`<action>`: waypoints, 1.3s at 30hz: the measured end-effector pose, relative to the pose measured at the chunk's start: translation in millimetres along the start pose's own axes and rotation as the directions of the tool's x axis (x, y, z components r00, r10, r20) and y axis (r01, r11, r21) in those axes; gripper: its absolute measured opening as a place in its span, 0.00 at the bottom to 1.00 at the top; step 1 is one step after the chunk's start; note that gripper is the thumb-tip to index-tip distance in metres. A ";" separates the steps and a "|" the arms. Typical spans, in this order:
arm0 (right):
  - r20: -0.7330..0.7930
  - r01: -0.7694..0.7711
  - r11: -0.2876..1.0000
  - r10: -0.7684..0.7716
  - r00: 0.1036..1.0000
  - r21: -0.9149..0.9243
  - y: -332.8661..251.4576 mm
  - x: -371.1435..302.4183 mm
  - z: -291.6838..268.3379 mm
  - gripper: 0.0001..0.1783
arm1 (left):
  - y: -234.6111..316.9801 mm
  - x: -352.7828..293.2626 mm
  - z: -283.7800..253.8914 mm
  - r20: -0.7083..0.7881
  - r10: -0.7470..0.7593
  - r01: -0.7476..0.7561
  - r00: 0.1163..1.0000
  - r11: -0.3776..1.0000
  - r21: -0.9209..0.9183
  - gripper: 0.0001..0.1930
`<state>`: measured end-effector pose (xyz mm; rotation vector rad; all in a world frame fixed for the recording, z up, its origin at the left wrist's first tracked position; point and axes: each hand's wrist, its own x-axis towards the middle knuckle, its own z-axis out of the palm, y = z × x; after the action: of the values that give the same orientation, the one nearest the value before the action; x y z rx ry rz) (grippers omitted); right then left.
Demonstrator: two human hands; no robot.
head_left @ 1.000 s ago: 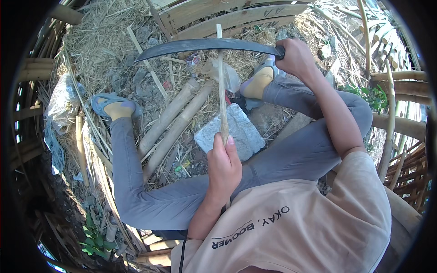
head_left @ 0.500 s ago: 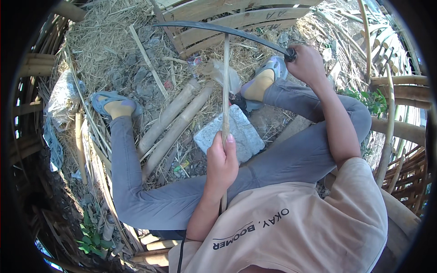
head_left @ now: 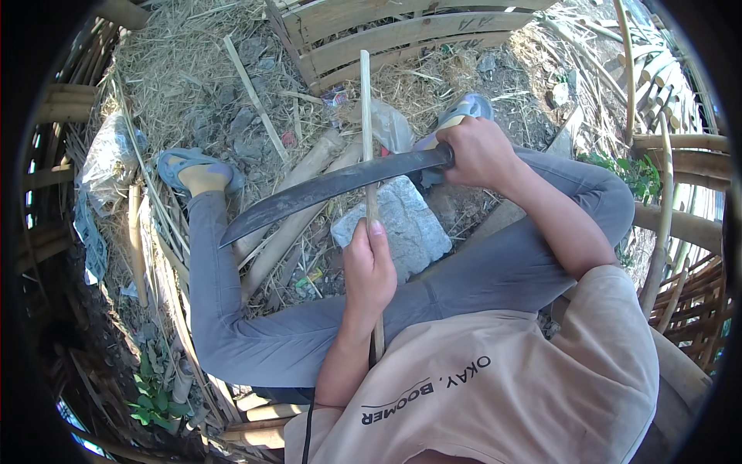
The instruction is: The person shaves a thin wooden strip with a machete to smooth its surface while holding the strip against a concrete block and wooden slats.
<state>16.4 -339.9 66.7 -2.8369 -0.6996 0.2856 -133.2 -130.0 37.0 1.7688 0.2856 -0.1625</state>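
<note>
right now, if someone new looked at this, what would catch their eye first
The long dark curved blade crosses the middle of the view, gripped at its handle by the right hand. It lies against a thin bamboo stick that the left hand holds upright over a grey stone block between the person's legs. Thicker bamboo poles lie on the straw-strewn ground beside it.

grey stone block (head_left: 402,224) | bamboo poles (head_left: 297,209) | wooden slat frame (head_left: 386,31) | straw-strewn ground (head_left: 178,77)
</note>
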 end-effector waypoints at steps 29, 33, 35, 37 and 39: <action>-0.132 -0.227 0.972 0.233 0.963 0.055 53.4 0.5 -16.1 0.18 | 3.9 1.4 -2.1 -0.001 -0.006 0.006 1.000 1.000 -0.013 0.17; -0.085 -0.009 0.997 0.002 0.996 -0.078 19.9 -3.1 -10.4 0.17 | 2.0 3.1 -5.7 -0.006 -0.063 0.062 0.998 0.992 -0.113 0.17; -0.009 0.017 0.999 -0.017 1.000 -0.045 3.4 -3.0 -13.4 0.17 | -0.3 4.9 -6.9 -0.016 -0.045 0.044 0.999 0.996 -0.071 0.17; 0.077 0.059 0.998 -0.059 0.995 -0.008 -2.4 -3.2 -8.8 0.17 | -1.3 5.0 -5.8 -0.021 -0.025 0.025 0.999 0.999 -0.031 0.18; 0.076 0.060 0.998 -0.060 0.995 -0.001 -6.4 -5.8 -4.2 0.17 | -0.6 4.5 -1.6 -0.026 0.017 -0.015 1.000 0.998 0.060 0.18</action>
<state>9.5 -337.8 73.0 -2.8144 -0.7999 0.3846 -129.1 -127.9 35.6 1.8332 0.2877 -0.1377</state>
